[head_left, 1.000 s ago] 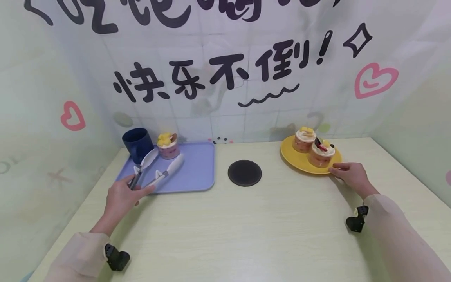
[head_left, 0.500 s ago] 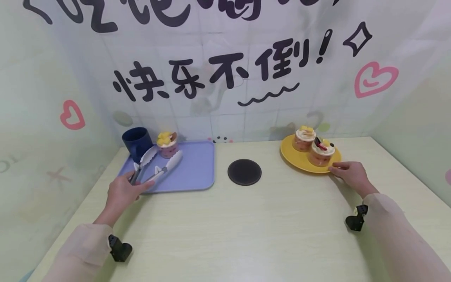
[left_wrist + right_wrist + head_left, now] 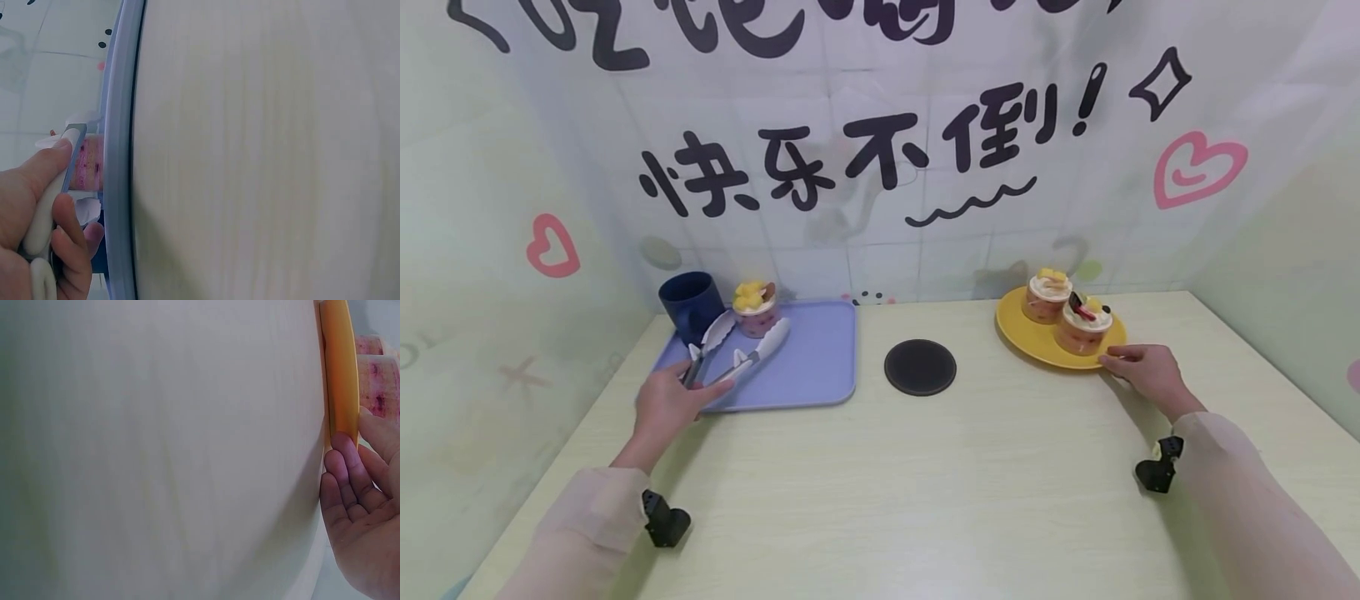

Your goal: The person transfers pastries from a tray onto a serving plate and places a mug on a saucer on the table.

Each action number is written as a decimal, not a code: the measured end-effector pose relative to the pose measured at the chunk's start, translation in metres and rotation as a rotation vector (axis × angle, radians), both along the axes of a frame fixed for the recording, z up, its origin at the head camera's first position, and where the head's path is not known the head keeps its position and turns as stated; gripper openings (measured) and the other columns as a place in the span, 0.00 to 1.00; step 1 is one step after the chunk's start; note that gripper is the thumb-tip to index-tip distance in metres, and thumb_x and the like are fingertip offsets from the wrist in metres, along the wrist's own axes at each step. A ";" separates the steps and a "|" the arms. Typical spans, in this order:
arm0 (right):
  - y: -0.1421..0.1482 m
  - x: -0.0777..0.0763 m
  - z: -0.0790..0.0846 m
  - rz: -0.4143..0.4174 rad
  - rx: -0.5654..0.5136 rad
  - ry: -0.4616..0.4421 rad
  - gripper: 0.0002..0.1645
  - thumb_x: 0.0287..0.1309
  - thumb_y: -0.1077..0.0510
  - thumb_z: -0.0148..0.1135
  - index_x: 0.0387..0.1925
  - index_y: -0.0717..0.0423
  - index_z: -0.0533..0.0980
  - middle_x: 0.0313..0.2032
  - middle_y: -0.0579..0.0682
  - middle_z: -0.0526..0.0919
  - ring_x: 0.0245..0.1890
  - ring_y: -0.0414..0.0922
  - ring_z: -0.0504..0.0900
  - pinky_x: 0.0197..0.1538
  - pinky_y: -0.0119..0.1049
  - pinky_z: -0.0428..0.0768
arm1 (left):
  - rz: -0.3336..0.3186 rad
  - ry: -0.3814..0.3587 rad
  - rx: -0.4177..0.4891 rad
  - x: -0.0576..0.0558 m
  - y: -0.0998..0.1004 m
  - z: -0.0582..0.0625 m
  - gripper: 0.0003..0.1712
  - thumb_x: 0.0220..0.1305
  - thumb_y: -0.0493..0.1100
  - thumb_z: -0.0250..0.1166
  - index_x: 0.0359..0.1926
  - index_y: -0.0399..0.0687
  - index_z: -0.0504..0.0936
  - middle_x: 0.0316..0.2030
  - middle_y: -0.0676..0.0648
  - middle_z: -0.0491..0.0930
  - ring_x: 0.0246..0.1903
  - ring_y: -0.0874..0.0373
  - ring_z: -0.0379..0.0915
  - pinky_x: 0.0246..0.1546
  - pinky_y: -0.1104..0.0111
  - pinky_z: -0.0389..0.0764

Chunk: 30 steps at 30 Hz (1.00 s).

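In the head view my left hand (image 3: 666, 407) holds a pair of tongs (image 3: 772, 338) by the handles, thumb on one arm and curled fingers on the other. The spread white tips of the tongs stand either side of a dessert cup (image 3: 757, 323) topped with yellow cubes; I cannot tell whether they touch it. That cup sits on a lavender tray (image 3: 827, 358). My right hand (image 3: 1150, 375) pinches the near right rim of a yellow plate (image 3: 1033, 340), thumb above and fingers below, as the right wrist view shows. Two dessert cups (image 3: 1081, 337) stand on the plate.
A dark blue mug (image 3: 691, 302) stands at the tray's back left, close to the tongs. A round black coaster (image 3: 920, 367) lies between tray and plate on the pale wooden table (image 3: 925, 483). A printed cloth wall (image 3: 880, 267) rises behind the table.
My left hand has moved slightly forward and to the right, carrying the tongs a little nearer the dessert cup. The right hand and the plate have stayed in place.
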State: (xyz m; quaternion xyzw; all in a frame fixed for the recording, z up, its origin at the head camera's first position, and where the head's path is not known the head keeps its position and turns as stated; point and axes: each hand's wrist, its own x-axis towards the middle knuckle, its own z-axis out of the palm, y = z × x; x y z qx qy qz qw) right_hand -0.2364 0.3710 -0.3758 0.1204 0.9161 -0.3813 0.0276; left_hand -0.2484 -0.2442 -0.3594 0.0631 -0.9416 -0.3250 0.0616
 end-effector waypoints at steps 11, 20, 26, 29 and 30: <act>-0.001 0.000 0.000 -0.005 0.000 -0.001 0.42 0.60 0.40 0.53 0.58 0.74 0.63 0.54 0.71 0.68 0.44 0.56 0.66 0.40 0.33 0.69 | -0.010 0.055 -0.028 -0.010 0.008 -0.003 0.27 0.49 0.57 0.69 0.24 0.39 0.68 0.14 0.49 0.68 0.17 0.55 0.67 0.20 0.66 0.63; -0.002 0.002 0.001 -0.002 -0.003 -0.002 0.41 0.60 0.41 0.53 0.58 0.74 0.63 0.52 0.70 0.70 0.43 0.55 0.67 0.38 0.33 0.68 | 0.024 0.063 -0.018 -0.021 0.014 -0.008 0.28 0.48 0.57 0.70 0.30 0.35 0.72 0.15 0.47 0.72 0.16 0.56 0.69 0.19 0.67 0.66; -0.002 0.002 0.000 -0.002 0.000 0.002 0.42 0.60 0.40 0.53 0.58 0.74 0.62 0.52 0.70 0.70 0.43 0.56 0.66 0.39 0.34 0.69 | 0.050 0.045 -0.003 -0.023 0.019 -0.007 0.28 0.49 0.57 0.69 0.29 0.37 0.70 0.19 0.44 0.73 0.15 0.57 0.71 0.18 0.67 0.67; -0.002 0.001 0.000 -0.006 -0.003 -0.001 0.43 0.59 0.40 0.53 0.59 0.74 0.62 0.53 0.71 0.69 0.44 0.56 0.66 0.40 0.34 0.69 | 0.062 0.032 -0.009 -0.024 0.020 -0.006 0.28 0.50 0.57 0.69 0.28 0.36 0.69 0.20 0.44 0.70 0.18 0.55 0.68 0.18 0.66 0.65; -0.002 0.001 0.001 -0.007 -0.002 -0.001 0.43 0.59 0.40 0.53 0.59 0.74 0.62 0.53 0.71 0.68 0.44 0.56 0.66 0.40 0.34 0.69 | 0.063 0.029 -0.010 -0.024 0.021 -0.006 0.28 0.50 0.58 0.68 0.28 0.36 0.69 0.20 0.44 0.69 0.19 0.54 0.67 0.18 0.66 0.64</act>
